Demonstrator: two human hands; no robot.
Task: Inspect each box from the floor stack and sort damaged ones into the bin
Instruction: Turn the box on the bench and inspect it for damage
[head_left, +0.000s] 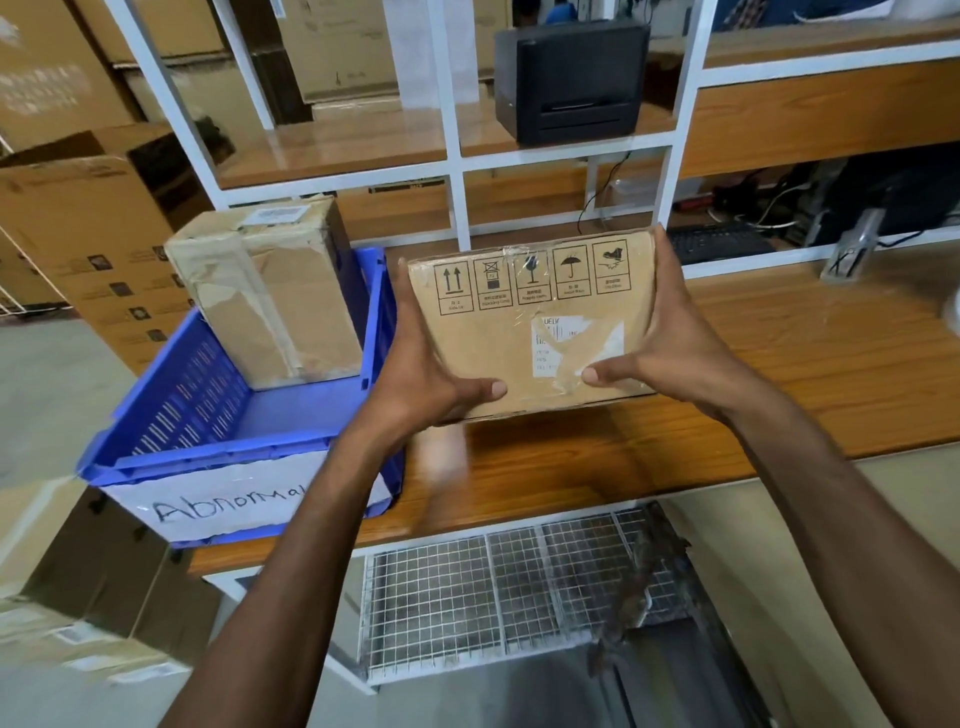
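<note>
I hold a flat brown cardboard box (524, 332) above the wooden table (810, 364). Its top face shows a row of handling symbols, clear tape and a torn white label. My left hand (426, 374) grips its left edge and my right hand (670, 343) grips its right edge, thumbs on the near face. To the left, a blue plastic bin (208, 415) with a paper sign reading "Abnormal" sits on the table's corner. A crumpled, heavily taped box (265, 291) stands upright inside the bin at its far end.
A white shelf frame (457, 156) rises behind the table, with a black printer (571, 78) on a shelf. A keyboard (711, 244) and cables lie at the right. Large cartons (88, 244) stand on the left, another box (78, 618) sits low left, and a wire rack (498, 592) hangs under the table.
</note>
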